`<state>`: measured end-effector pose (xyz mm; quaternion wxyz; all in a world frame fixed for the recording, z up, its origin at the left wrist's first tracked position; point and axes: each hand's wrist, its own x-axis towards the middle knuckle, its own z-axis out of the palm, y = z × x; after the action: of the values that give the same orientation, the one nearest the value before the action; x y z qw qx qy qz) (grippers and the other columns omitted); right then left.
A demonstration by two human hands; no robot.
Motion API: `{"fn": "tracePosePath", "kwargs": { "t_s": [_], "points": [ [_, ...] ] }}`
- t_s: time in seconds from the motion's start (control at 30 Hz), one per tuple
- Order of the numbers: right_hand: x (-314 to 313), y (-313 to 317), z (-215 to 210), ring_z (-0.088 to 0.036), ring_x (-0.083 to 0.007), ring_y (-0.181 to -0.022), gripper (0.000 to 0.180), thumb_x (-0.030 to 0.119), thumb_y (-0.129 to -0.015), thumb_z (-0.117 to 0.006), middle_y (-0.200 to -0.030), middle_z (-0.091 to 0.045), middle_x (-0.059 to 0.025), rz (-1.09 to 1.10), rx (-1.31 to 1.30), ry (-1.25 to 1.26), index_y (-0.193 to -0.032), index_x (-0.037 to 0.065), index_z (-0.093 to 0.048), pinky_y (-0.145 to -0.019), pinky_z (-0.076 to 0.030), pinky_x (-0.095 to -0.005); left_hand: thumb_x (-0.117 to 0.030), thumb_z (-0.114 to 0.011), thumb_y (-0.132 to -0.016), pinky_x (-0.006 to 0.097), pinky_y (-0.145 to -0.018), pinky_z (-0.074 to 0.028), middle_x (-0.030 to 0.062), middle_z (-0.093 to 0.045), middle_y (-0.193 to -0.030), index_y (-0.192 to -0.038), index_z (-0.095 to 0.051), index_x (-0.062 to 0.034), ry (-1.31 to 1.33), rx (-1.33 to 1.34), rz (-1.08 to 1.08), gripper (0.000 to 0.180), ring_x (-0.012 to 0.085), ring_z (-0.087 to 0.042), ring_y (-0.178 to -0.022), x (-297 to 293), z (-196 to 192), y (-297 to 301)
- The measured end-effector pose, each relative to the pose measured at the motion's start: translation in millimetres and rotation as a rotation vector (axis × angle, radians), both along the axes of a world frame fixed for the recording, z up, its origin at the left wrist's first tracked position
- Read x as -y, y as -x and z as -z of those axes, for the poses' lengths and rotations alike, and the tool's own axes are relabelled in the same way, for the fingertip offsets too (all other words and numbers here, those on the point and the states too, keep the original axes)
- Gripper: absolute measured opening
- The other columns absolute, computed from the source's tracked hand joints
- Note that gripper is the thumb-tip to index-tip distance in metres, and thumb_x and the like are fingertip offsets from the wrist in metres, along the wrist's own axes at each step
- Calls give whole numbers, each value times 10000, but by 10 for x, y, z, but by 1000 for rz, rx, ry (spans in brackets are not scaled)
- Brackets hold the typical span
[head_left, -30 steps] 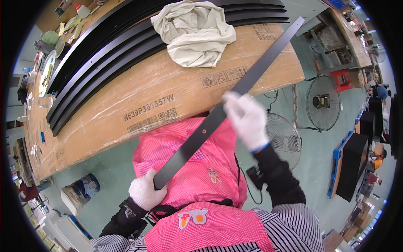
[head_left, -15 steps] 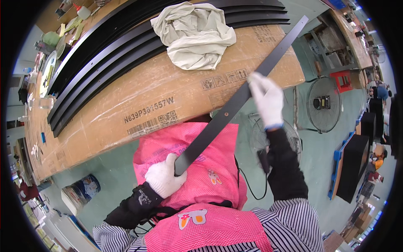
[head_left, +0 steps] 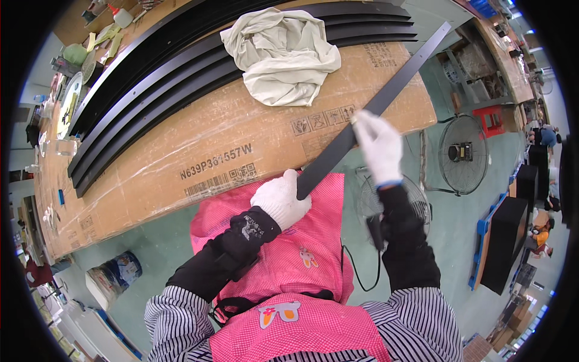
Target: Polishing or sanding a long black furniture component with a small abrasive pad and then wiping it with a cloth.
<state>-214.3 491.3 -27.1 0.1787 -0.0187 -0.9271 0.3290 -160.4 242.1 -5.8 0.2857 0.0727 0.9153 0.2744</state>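
One long flat black strip [head_left: 392, 87] was in hand, slanting from in front of the pink apron [head_left: 283, 259] up across the near edge of the cardboard-topped counter [head_left: 139, 172], far end out past the counter's right side. Left hand [head_left: 280, 200], white-gloved: grip closed around the strip's near end. Right hand [head_left: 381, 148], also gloved: motion-blurred, fingers bunched together at the strip's edge around mid-length; couldn't tell whether that grip had hold of the strip or of something small. On the counter: several more black strips [head_left: 134, 93] lay side by side along the far side, with a crumpled off-white cloth [head_left: 283, 60] partly over them. White bottle with red tip [head_left: 122, 17] stood at far left. Farther out: bucket [head_left: 123, 270] on the floor at left, round wire-cage fan [head_left: 463, 154] and red stool [head_left: 493, 122] at right.
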Motion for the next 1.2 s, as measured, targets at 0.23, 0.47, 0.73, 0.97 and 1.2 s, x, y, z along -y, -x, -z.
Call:
{"fn": "tracePosePath", "kwargs": {
  "t_s": [0.23, 0.47, 0.73, 0.97, 1.2],
  "points": [
    [527, -651, -143, -647, -231, -669, 187, 213, -913, -749, -734, -568, -41, -328, -70, -330, -1099, 198, -749, -594, -524, -373, -441, -830, -823, 502, -736, -602, 192, -745, -926, -1266, -577, -115, -56, -39, -23, 606, 405, -751, -853, 570, -70, -475],
    [115, -113, 45, -737, -317, -919, 237, 263, -1021, -681, -1032, -762, -132, -10, -120, -113, -1162, 99, -778, -836, -578, -393, -459, -871, -796, 425, -729, -614, 119, -763, -853, -1347, -547, -105, 116, 204, -78, 731, 315, -770, -786, 1962, -379, -1465],
    [1127, -1151, -267, -635, -235, -661, 192, 156, -904, -714, -723, -567, -34, -583, 46, -65, -1096, 171, -718, -582, -507, -390, -246, -667, -1028, 254, -572, -491, -1, -630, -717, -1054, -644, -8, -418, 506, -624, 240, 77, -589, -616, 2210, -65, -1885],
    [629, -655, -112, -694, -259, -758, 194, 127, -960, -717, -854, -686, -86, -155, 6, 55, -1148, 101, -757, -682, -557, -369, -303, -668, -1014, 287, -601, -522, 21, -666, -682, -950, -684, -24, -565, 387, -406, 286, 102, -647, -637, 1928, -3, -1517],
    [1311, -1499, -255, -600, -190, -619, 239, 154, -886, -744, -715, -538, -21, -648, 97, -53, -1121, 199, -727, -551, -497, -360, -236, -774, -950, 300, -588, -524, 20, -666, -697, -902, -648, -8, -484, 556, -288, 265, 78, -625, -631, 1648, -152, -1280]
  ]
}}
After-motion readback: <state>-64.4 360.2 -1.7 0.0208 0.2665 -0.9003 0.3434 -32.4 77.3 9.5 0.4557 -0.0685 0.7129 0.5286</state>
